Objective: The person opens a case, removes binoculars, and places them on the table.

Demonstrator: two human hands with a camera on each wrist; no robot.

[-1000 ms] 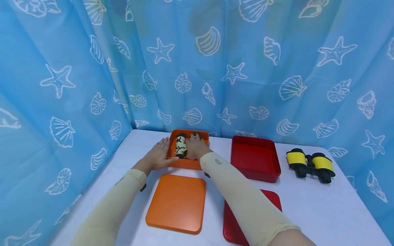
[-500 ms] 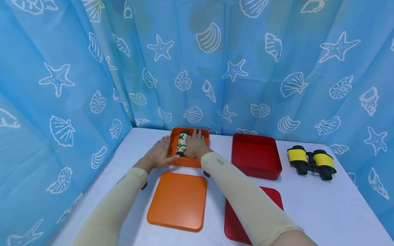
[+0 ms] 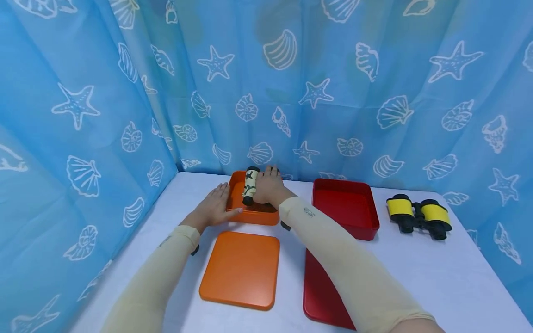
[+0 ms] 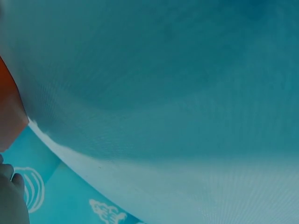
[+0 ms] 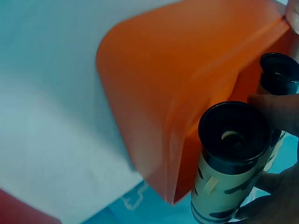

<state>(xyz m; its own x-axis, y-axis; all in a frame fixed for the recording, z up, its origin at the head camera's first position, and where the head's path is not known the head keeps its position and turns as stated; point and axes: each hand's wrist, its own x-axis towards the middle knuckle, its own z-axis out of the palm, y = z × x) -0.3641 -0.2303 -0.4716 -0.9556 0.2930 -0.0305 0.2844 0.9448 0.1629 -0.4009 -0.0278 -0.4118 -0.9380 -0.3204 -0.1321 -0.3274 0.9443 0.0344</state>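
Camouflage-patterned binoculars (image 3: pixel 250 184) with black eyepieces are in my right hand (image 3: pixel 269 187), at the orange box (image 3: pixel 256 217). In the right wrist view, fingers curl round the binoculars (image 5: pixel 217 186), which stand tilted above the rim of the orange box (image 5: pixel 154 65). The right hand hides one barrel from the head view. My left hand (image 3: pixel 212 206) rests against the box's left wall with straight fingers, its thumb along the front corner. Only a few fingertips (image 4: pixel 17 181) and a bit of the box (image 4: pixel 9 107) show in the left wrist view.
An orange lid (image 3: pixel 240 270) lies in front of the orange box. To the right stands an open red box (image 3: pixel 345 199), its red lid (image 3: pixel 322 296) partly under my right forearm. Yellow-and-black binoculars (image 3: pixel 420 215) lie far right. A blue shell-print curtain (image 3: pixel 266 92) borders the white table.
My right hand has risen with the camouflage binoculars, lifting them from inside the orange box towards its rim and slightly right. The left hand has stayed at the box's left side.
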